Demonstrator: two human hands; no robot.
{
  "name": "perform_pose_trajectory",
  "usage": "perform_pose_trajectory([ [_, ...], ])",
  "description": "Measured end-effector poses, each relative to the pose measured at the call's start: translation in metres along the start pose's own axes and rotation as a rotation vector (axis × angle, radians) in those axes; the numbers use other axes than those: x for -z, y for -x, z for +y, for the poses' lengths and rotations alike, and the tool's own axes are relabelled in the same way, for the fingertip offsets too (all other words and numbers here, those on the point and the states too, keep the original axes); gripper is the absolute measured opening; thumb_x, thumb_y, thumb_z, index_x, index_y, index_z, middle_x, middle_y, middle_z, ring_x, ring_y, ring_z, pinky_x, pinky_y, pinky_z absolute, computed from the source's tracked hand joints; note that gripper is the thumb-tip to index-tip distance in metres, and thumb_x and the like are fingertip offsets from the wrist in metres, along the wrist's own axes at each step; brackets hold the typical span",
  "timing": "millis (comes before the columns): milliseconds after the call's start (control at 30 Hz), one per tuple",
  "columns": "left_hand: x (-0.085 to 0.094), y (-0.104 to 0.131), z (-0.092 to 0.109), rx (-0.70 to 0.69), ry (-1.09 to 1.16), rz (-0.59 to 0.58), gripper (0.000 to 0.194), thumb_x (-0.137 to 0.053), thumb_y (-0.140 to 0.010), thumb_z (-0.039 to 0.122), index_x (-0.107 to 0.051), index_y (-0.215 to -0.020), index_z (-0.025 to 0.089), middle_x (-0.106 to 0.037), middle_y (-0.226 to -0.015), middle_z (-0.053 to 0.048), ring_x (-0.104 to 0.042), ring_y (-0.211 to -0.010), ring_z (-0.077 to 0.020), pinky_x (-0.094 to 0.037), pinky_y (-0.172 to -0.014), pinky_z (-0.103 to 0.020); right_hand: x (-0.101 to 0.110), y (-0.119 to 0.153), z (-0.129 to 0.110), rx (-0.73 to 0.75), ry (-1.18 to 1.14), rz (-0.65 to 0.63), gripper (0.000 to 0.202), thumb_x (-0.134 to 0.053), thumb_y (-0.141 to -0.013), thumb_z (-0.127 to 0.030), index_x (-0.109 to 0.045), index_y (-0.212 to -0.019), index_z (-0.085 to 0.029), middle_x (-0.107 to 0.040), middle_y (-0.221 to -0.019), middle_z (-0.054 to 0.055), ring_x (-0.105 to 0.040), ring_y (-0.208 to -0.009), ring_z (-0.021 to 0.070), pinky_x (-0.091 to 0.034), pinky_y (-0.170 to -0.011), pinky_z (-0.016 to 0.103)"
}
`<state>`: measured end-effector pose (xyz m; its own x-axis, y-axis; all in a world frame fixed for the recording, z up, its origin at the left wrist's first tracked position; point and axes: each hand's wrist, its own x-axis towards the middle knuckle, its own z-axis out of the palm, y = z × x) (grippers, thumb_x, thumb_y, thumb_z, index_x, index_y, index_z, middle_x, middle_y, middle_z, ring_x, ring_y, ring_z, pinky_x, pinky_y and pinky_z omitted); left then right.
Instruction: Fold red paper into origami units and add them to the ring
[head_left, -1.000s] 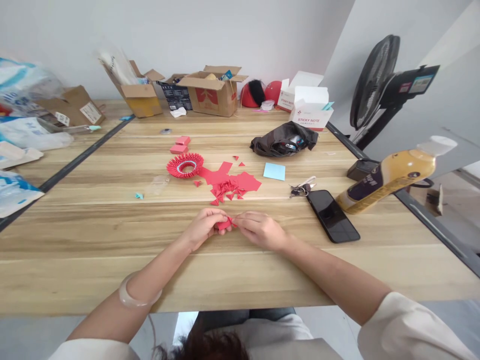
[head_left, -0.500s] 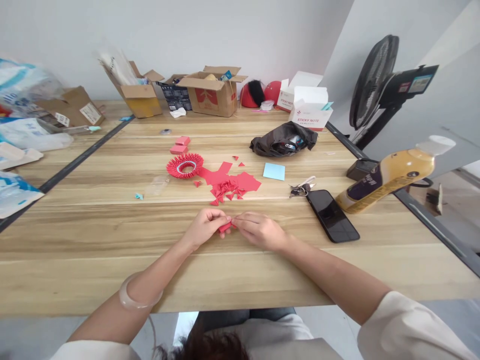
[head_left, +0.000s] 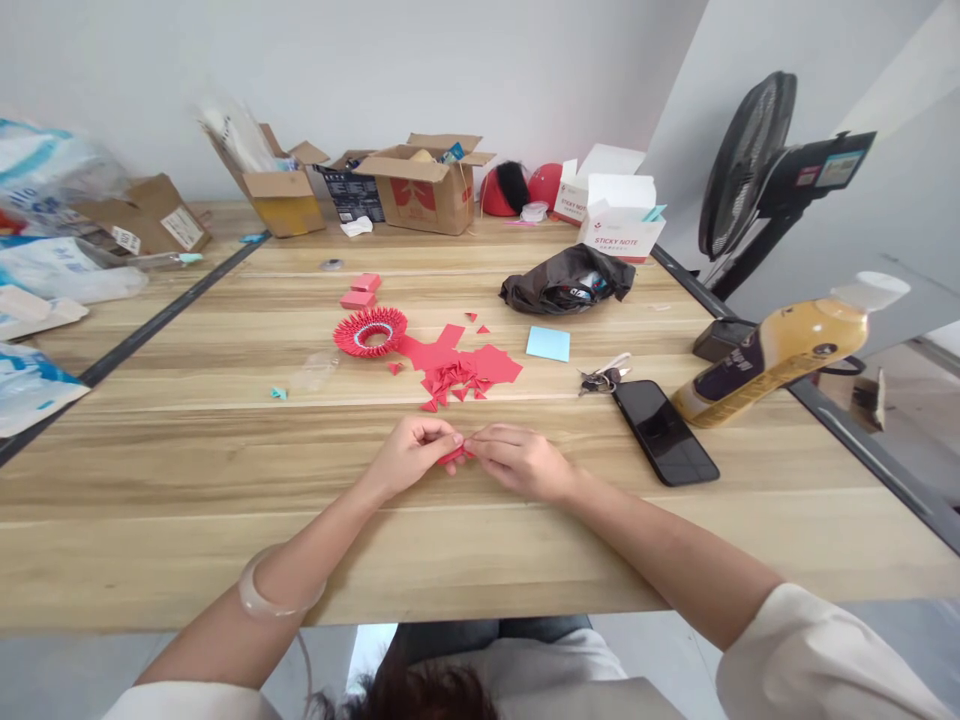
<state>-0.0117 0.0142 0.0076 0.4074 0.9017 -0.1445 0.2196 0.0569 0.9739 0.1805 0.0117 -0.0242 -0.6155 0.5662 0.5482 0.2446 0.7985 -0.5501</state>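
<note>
A small red paper piece [head_left: 451, 456] is pinched between my two hands above the near part of the table. My left hand [head_left: 417, 456] holds its left side, thumb on top. The fingertips of my right hand [head_left: 519, 460] close on its right end. Just beyond lie a heap of small folded red triangles [head_left: 454, 378] and flat red paper sheets [head_left: 491, 364]. A spiky red paper ring [head_left: 370, 332] with a pale blue inner edge sits to their left. Behind it are two stacks of pink-red paper [head_left: 358, 299].
A blue note pad [head_left: 548, 343], black plastic bag [head_left: 567, 280], keys [head_left: 602, 379], phone [head_left: 666, 432] and tilted yellow bottle [head_left: 772, 350] lie to the right. Cardboard boxes [head_left: 425, 195] and sticky note boxes [head_left: 621, 225] line the back. Plastic packages [head_left: 45, 275] are at the left.
The red paper between my fingers now shows as a narrower strip. Both hands have stayed in nearly the same place.
</note>
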Motion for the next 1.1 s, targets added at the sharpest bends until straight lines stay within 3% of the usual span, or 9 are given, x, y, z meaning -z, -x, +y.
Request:
perform_pose_trajectory([
  [133,-0.001,0.001,0.0,-0.041,-0.048,0.045,0.022,-0.059,-0.075,0.031,-0.065,-0.064,0.013,-0.066,-0.063,-0.005,-0.057,-0.051,-0.0131,-0.044,-0.053,-0.024,0.003,-0.002,-0.007,-0.084,-0.104,0.004,0.026,-0.046,-0.083,-0.017,-0.062,-0.103,-0.021,-0.066,-0.105,0.008,-0.061,-0.098,0.0194,-0.049,-0.087,0.033],
  [300,-0.002,0.005,0.002,-0.132,-0.267,0.133,0.023,-0.056,-0.078,0.031,-0.066,-0.066,0.013,-0.065,-0.059,-0.005,-0.058,-0.053,-0.0145,-0.043,-0.052,-0.023,-0.001,-0.007,-0.01,-0.566,-0.473,0.163,0.026,-0.056,-0.079,-0.035,-0.065,-0.095,-0.016,-0.07,-0.088,0.008,-0.066,-0.08,0.0205,-0.053,-0.072,0.033],
  [367,-0.003,0.006,0.003,-0.175,-0.335,0.139,0.023,-0.055,-0.078,0.029,-0.066,-0.066,0.014,-0.065,-0.056,-0.005,-0.058,-0.053,-0.0145,-0.043,-0.051,-0.022,-0.004,-0.01,-0.008,-0.638,-0.623,0.15,0.027,-0.06,-0.075,-0.038,-0.066,-0.086,-0.014,-0.07,-0.08,0.008,-0.066,-0.075,0.0193,-0.053,-0.07,0.032],
  [600,-0.008,0.009,0.003,-0.294,-0.469,0.187,0.022,-0.053,-0.08,0.025,-0.067,-0.066,0.015,-0.066,-0.056,-0.002,-0.056,-0.049,-0.0115,-0.036,-0.043,-0.019,-0.004,-0.013,-0.006,-0.654,-0.669,0.133,0.022,-0.061,-0.075,-0.034,-0.064,-0.071,-0.013,-0.064,-0.064,0.004,-0.059,-0.061,0.0134,-0.048,-0.062,0.027],
  [700,-0.009,0.009,0.001,-0.329,-0.493,0.234,0.023,-0.053,-0.08,0.025,-0.066,-0.063,0.015,-0.065,-0.054,-0.001,-0.053,-0.046,-0.0098,-0.033,-0.041,-0.019,-0.004,-0.013,-0.006,-0.654,-0.679,0.148,0.022,-0.061,-0.075,-0.034,-0.064,-0.073,-0.012,-0.064,-0.065,0.004,-0.059,-0.062,0.0134,-0.047,-0.063,0.027],
  [800,-0.008,0.008,-0.001,-0.315,-0.443,0.253,0.022,-0.052,-0.081,0.026,-0.066,-0.069,0.014,-0.067,-0.058,-0.002,-0.057,-0.053,-0.0114,-0.039,-0.047,-0.019,-0.006,-0.012,-0.005,-0.656,-0.738,0.15,0.02,-0.062,-0.074,-0.033,-0.064,-0.078,-0.013,-0.064,-0.072,0.004,-0.059,-0.067,0.0139,-0.047,-0.067,0.028],
  [967,-0.008,0.007,0.0,-0.209,-0.37,0.109,0.022,-0.051,-0.08,0.023,-0.064,-0.066,0.012,-0.065,-0.06,-0.003,-0.057,-0.054,-0.0112,-0.041,-0.05,-0.019,-0.006,-0.013,-0.007,-0.619,-0.71,0.21,0.018,-0.058,-0.077,-0.032,-0.061,-0.076,-0.015,-0.062,-0.071,0.002,-0.056,-0.065,0.0123,-0.045,-0.064,0.026],
  [1100,-0.009,0.008,0.001,-0.165,-0.359,-0.024,0.02,-0.054,-0.075,0.019,-0.062,-0.058,0.012,-0.06,-0.052,0.0,-0.049,-0.046,-0.0079,-0.035,-0.044,-0.017,-0.006,-0.012,-0.009,-0.565,-0.584,0.148,0.018,-0.057,-0.079,-0.032,-0.061,-0.073,-0.015,-0.061,-0.071,0.003,-0.055,-0.063,0.0125,-0.045,-0.06,0.025],
])
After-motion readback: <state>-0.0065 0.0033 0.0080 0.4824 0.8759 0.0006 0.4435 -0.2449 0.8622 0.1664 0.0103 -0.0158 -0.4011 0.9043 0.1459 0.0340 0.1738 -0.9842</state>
